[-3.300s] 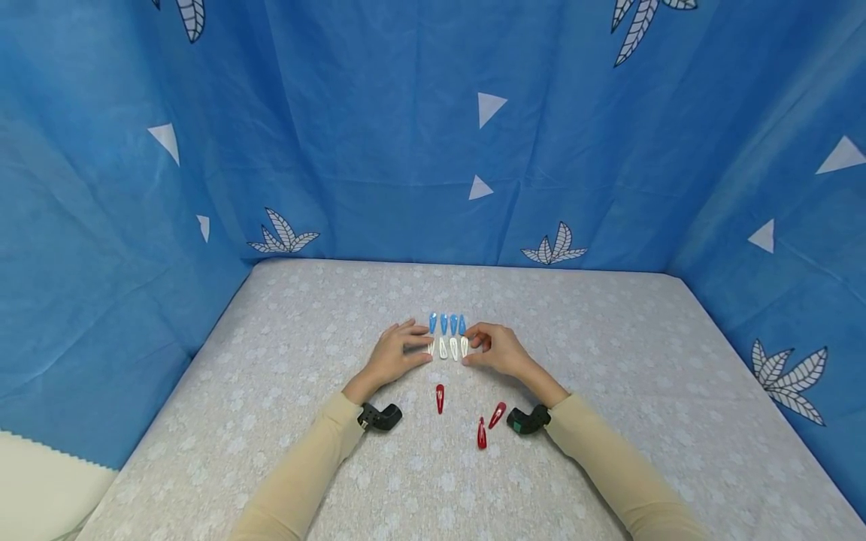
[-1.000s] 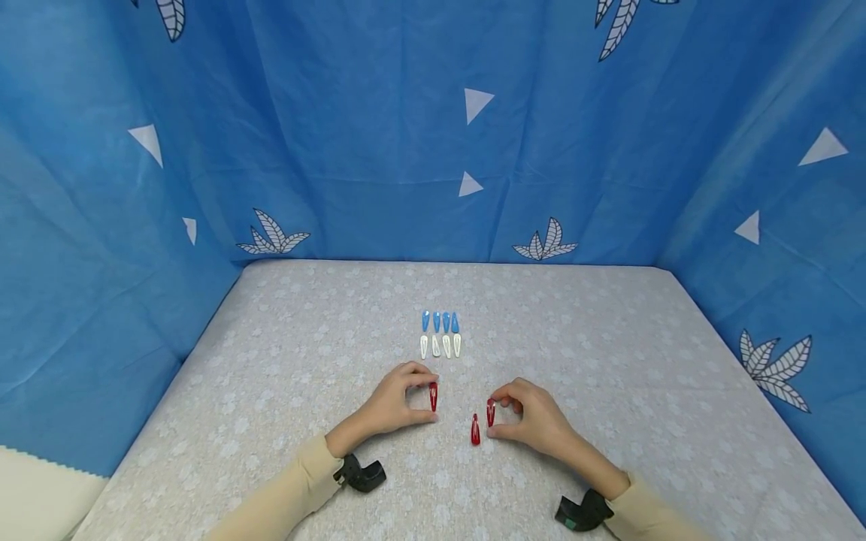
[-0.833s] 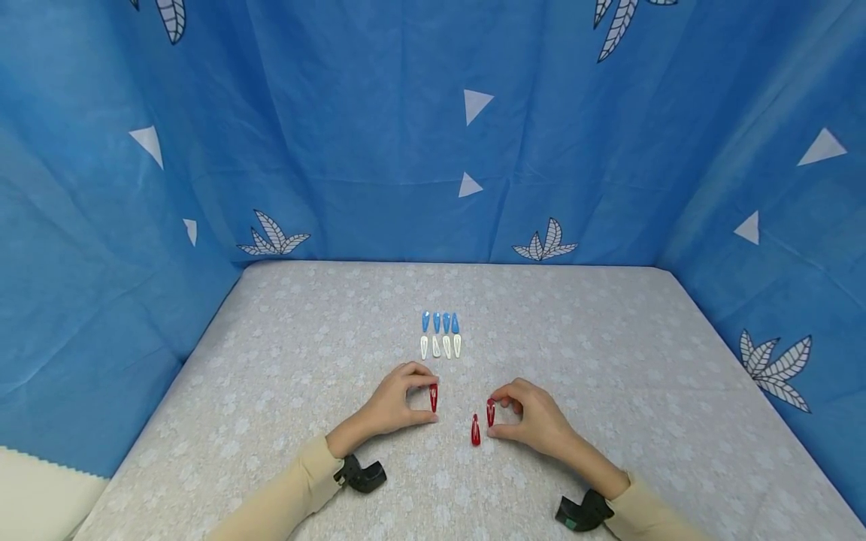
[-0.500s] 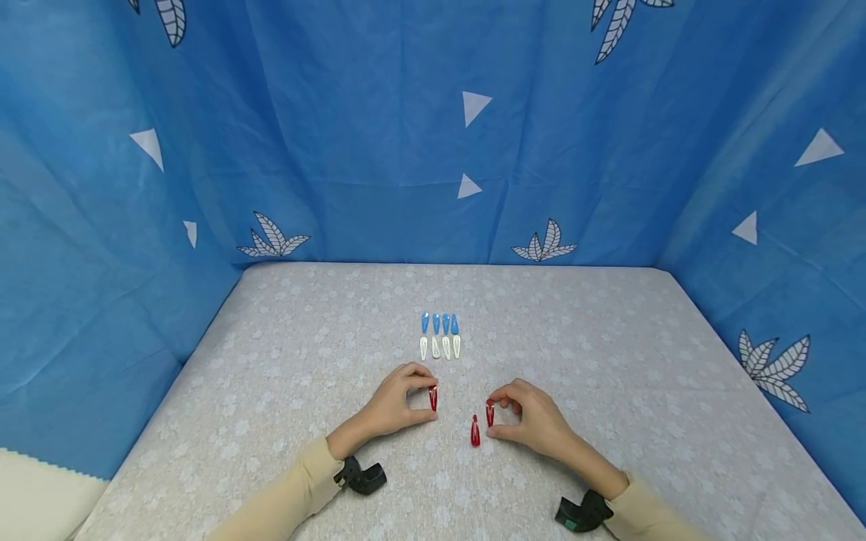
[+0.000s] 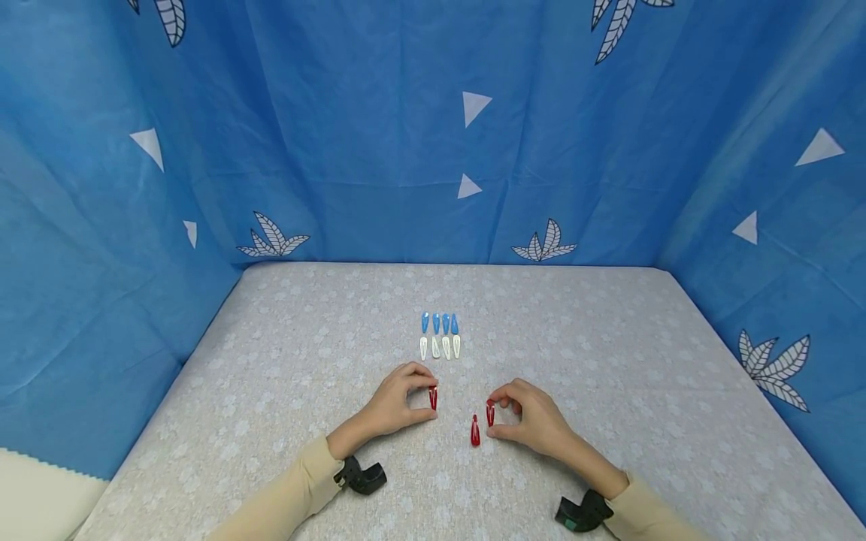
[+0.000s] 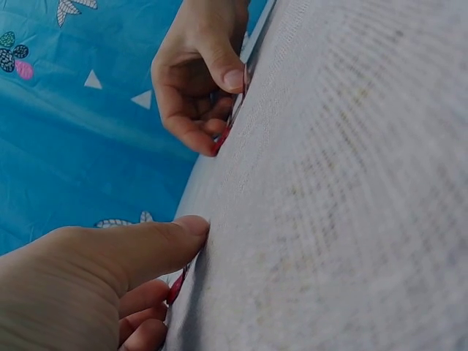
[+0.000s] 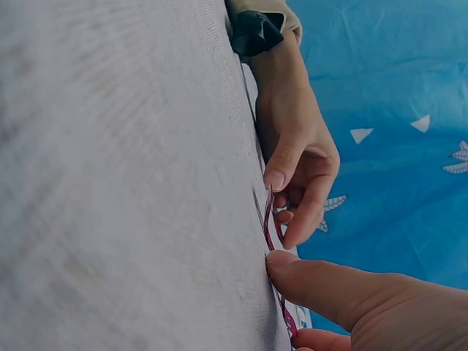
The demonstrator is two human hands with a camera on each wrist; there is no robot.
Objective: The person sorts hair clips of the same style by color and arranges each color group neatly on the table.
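My left hand (image 5: 392, 403) pinches a red snap hair clip (image 5: 433, 398) end to end, thumb at its near tip and a finger at its far tip. To the right, my right hand (image 5: 534, 421) grips a second red hair clip (image 5: 490, 414) the same way, low over the tabletop. A third red hair clip (image 5: 475, 432) lies between the hands, just left of the right hand's clip. In the left wrist view the thumb hides most of the left clip (image 6: 175, 287). The right wrist view shows the right clip (image 7: 290, 319) edge-on under the thumb.
Farther back lies a row of white hair clips (image 5: 446, 347), and behind it a row of blue hair clips (image 5: 436, 323). Pale flowered cloth (image 5: 325, 323) covers the table. A blue curtain (image 5: 365, 150) closes off the back and sides.
Both hands have come nearer from the white row to the red clips and taken hold of one each. The right clip has turned from slanted to straight. The last second shows hardly any motion.
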